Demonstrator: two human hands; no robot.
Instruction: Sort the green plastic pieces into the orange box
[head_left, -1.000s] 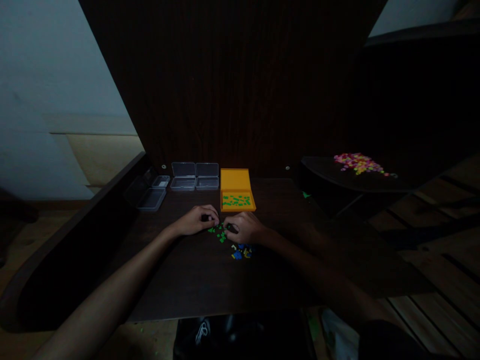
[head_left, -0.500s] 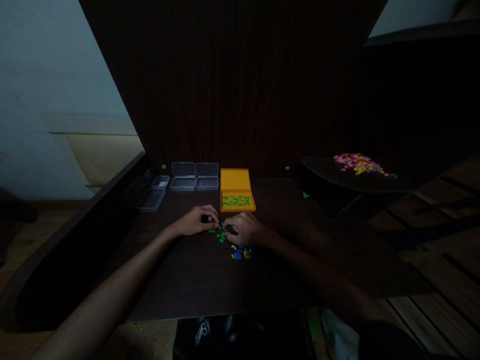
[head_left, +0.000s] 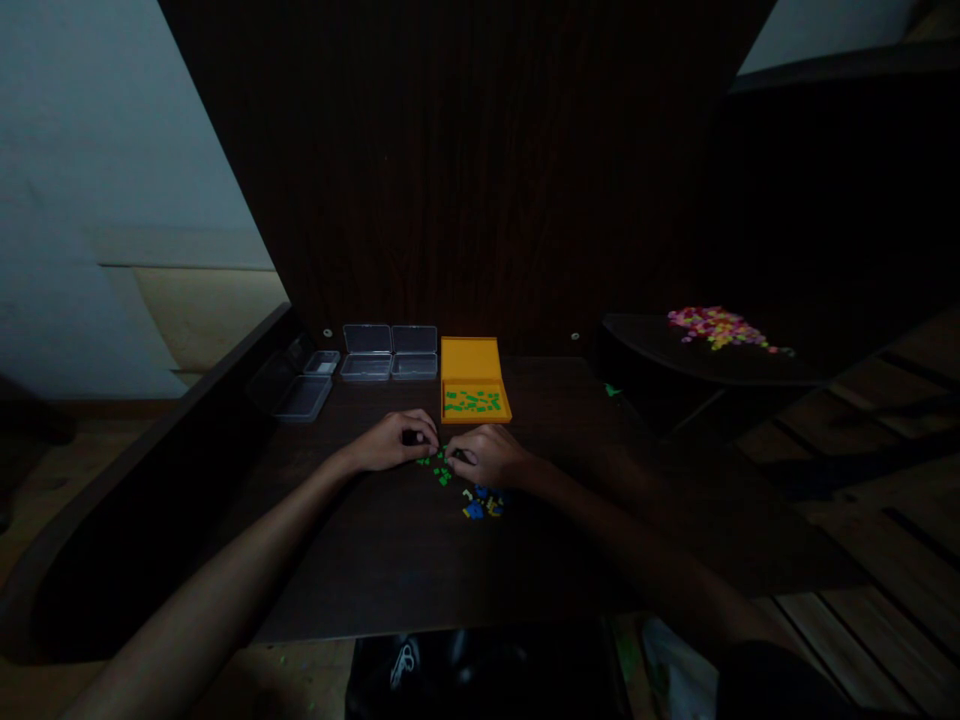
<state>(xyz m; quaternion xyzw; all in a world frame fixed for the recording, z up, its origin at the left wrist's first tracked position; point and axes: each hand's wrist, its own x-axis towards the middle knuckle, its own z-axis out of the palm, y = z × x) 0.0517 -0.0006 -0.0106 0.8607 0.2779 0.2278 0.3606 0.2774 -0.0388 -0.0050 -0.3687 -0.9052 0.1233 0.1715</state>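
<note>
My left hand (head_left: 397,441) rests on the dark tabletop with its fingers curled and the thumb tip close to the index finger. Facing it, my right hand (head_left: 486,455) is closed in a pinch, its fingertips just right of the left ones. Whatever either pinch holds is too small and dark to make out. Small green pieces (head_left: 442,477), seemingly toy bricks, lie scattered below and between the fingertips. Just below my right hand is a small pile of blue and yellow pieces (head_left: 475,510). Beyond both hands stands an open orange case (head_left: 470,358) with many green pieces (head_left: 474,402) inside.
Open clear plastic boxes (head_left: 366,368) stand along the back left, with another clear box (head_left: 304,397) by the left side panel. A heap of pink and yellow pieces (head_left: 718,326) lies on a side shelf (head_left: 645,335) at right. A dark panel (head_left: 465,180) rises behind the table.
My right thumb has moved up and closed toward the index finger, where there was a gap before. The left hand stays almost still.
</note>
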